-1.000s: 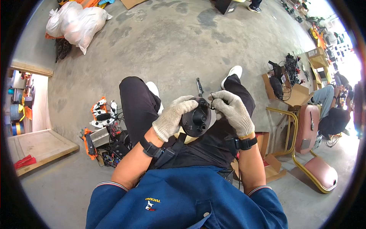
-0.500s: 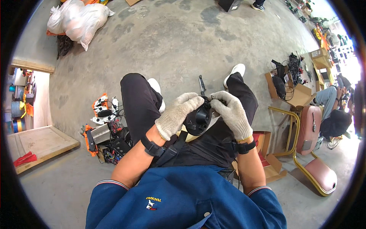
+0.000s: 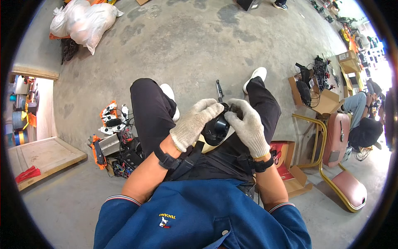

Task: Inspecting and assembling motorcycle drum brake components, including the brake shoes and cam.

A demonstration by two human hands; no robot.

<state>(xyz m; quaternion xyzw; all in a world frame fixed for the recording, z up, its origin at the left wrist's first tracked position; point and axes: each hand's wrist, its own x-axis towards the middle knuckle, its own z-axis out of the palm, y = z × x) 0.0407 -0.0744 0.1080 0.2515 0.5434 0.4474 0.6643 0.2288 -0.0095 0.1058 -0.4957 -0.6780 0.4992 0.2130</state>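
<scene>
Between my thighs I hold a black, rounded plastic device [image 3: 214,132]; I cannot make out its exact kind. A thin dark jointed rod [image 3: 219,89] sticks out beyond my fingertips, apparently part of it. My left hand [image 3: 195,124], in a pale knitted glove, grips its left side, fingers curled over the top. From the right, my right hand [image 3: 248,128], gloved alike, presses thumb and fingers on its upper right edge. Where the fingertips meet, small details are hidden. Something pale yellow [image 3: 206,148] shows just under the device, on my lap.
Left of my leg lie electronic parts and wires [image 3: 124,153] and orange-white pieces [image 3: 112,118]. Open cardboard boxes [image 3: 286,166] and a pink chair with a gold frame [image 3: 338,141] stand right. Another person [image 3: 358,108] sits beyond it. White bags [image 3: 87,25] lie far left.
The black device has turned slightly in my grip, showing a smoother, shinier face. My right hand has shifted a little to the left over it.
</scene>
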